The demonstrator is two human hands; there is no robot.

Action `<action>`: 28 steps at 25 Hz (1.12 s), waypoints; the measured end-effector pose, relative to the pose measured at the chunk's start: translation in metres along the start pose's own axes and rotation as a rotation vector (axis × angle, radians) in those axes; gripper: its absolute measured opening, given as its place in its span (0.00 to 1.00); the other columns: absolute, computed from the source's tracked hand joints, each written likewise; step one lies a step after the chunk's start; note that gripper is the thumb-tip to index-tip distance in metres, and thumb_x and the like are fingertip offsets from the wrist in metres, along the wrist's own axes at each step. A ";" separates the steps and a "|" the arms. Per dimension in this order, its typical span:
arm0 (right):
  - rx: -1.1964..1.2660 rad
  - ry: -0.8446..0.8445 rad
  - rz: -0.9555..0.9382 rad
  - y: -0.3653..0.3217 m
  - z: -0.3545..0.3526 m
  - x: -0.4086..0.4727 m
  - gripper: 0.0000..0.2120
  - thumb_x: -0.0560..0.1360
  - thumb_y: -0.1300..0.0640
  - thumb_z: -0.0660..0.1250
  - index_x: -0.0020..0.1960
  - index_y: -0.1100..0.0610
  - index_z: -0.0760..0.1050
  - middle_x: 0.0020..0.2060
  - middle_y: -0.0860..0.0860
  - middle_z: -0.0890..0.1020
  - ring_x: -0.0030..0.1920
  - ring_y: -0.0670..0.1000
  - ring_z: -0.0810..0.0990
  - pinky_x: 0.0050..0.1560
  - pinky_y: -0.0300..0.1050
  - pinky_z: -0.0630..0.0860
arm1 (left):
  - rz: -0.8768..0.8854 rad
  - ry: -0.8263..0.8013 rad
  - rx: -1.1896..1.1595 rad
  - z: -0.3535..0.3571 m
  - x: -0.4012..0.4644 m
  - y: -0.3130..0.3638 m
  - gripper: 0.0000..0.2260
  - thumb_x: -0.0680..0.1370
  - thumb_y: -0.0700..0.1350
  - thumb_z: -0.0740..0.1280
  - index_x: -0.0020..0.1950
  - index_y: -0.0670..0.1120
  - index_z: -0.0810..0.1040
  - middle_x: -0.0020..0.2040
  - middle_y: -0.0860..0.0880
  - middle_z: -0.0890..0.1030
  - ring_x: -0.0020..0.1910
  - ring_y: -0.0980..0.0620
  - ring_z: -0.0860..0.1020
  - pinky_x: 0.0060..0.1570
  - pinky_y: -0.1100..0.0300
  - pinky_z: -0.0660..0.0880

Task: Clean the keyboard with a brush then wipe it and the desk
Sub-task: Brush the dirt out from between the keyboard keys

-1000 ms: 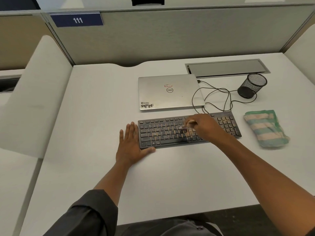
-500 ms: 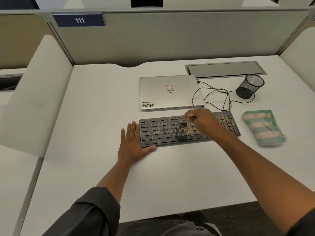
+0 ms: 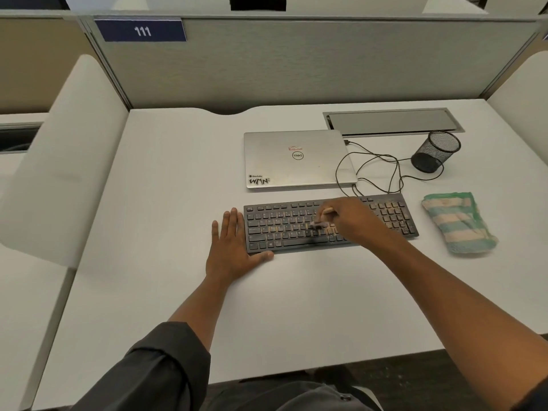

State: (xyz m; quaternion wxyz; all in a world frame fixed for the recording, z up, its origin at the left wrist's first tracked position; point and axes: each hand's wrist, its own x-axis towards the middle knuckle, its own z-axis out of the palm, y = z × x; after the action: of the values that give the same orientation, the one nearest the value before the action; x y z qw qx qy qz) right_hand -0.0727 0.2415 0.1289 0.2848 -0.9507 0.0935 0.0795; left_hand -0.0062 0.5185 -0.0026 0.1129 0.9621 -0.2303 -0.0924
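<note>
Keyboard point(image 3: 296, 229) lies at table point(image 3: 178, 188) centre. Our left hand point(image 3: 231, 250), fingers straight and flat on table, thumb against keyboard's 7 o'clock corner; we judge it braces board against sliding. Our right hand point(image 3: 353, 221) grips brush point(image 3: 321, 219), bristles on middle keys, handle tilted toward 1 o'clock. Striped cloth point(image 3: 458, 225) waits at 3 o'clock, apart from keyboard, handy for wiping. Closed laptop point(image 3: 296, 161) at 12 o'clock; its cable point(image 3: 370, 173) loops near keyboard's rear edge. Mesh cup point(image 3: 436, 151) at 2 o'clock.
</note>
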 end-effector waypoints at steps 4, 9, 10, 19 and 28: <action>0.096 0.139 -0.029 -0.007 -0.011 0.009 0.08 0.80 0.60 0.64 0.47 0.55 0.82 0.40 0.44 0.81 0.41 0.41 0.78 0.40 0.39 0.74 | 0.003 -0.001 0.007 0.000 0.000 0.000 0.60 0.66 0.85 0.47 0.83 0.43 0.39 0.83 0.43 0.40 0.81 0.48 0.35 0.79 0.42 0.36; -0.015 0.206 0.010 -0.013 -0.002 0.022 0.14 0.78 0.58 0.57 0.39 0.60 0.77 0.39 0.54 0.83 0.39 0.56 0.79 0.39 0.50 0.75 | 0.002 -0.011 0.014 -0.001 0.001 0.001 0.60 0.66 0.85 0.47 0.83 0.43 0.39 0.83 0.43 0.39 0.81 0.48 0.35 0.79 0.43 0.36; -0.040 0.210 0.017 -0.009 0.001 0.023 0.14 0.76 0.58 0.56 0.37 0.61 0.76 0.37 0.55 0.82 0.38 0.57 0.79 0.37 0.51 0.76 | 0.003 -0.008 0.006 -0.001 0.000 0.001 0.60 0.66 0.84 0.48 0.83 0.43 0.39 0.83 0.43 0.40 0.81 0.48 0.35 0.79 0.43 0.36; -0.059 0.372 0.067 0.001 -0.006 0.020 0.09 0.74 0.60 0.59 0.39 0.56 0.76 0.33 0.51 0.81 0.34 0.54 0.78 0.36 0.46 0.75 | 0.008 -0.005 -0.011 -0.003 -0.001 0.001 0.61 0.66 0.84 0.47 0.83 0.41 0.40 0.83 0.43 0.40 0.81 0.48 0.36 0.79 0.43 0.36; 0.065 0.322 0.119 0.015 0.010 -0.003 0.07 0.75 0.60 0.60 0.40 0.56 0.75 0.31 0.51 0.82 0.35 0.52 0.82 0.39 0.50 0.79 | 0.004 -0.010 0.014 -0.002 0.000 0.000 0.60 0.66 0.85 0.44 0.83 0.42 0.39 0.83 0.43 0.39 0.81 0.48 0.35 0.79 0.43 0.36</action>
State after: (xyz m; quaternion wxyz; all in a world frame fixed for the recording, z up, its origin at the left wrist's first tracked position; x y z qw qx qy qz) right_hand -0.0800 0.2347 0.1133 0.2917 -0.9341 0.1966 -0.0602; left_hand -0.0062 0.5187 -0.0009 0.1054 0.9620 -0.2333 -0.0953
